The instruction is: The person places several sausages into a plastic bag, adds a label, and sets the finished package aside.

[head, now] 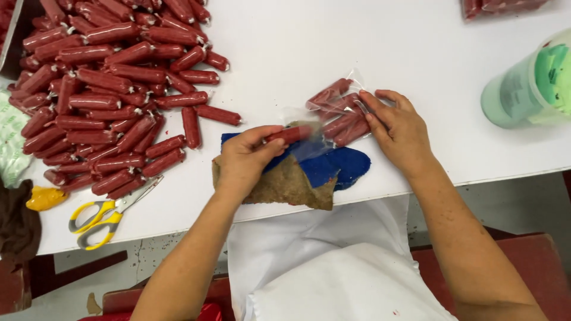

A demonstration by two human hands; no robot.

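Head view, looking down at a white table (357, 35).

Left hand (247, 157), centre frame: fingers pinched around one red sausage (290, 134), holding it level, its tip at the mouth of a clear bag (333, 113). Can't tell if the tip is already inside the film. Hand rests over a blue cloth (339, 166) and a brown-backed flap (285, 184) of the same pad, at the table's near edge.

Right hand (398, 128), right of centre: fingers flat on the bag, pinning it to the table. Not clenched, no wrap around the bag; fingertips press on the film at its right side. Bag sits just above the blue cloth and has several sausages in it already, lying roughly parallel, tilted up to the right.

Upper left of frame: big loose pile (113, 89) of the same red sausages, clipped ends, spread down to mid-left. A couple of strays lie at the pile's right edge, near the left hand but apart from it.

Lower left: yellow-handled scissors (104, 217), closed, blades pointing toward the pile. Left of them a small yellow object (43, 198), and a dark brown cloth (18, 223) at the frame edge.

Right edge: green translucent tub (526, 89), tilted, well apart from the hands.

Top right corner: another filled bag (499, 7), mostly cut off.

Bottom centre: white apron (321, 267) between the forearms.
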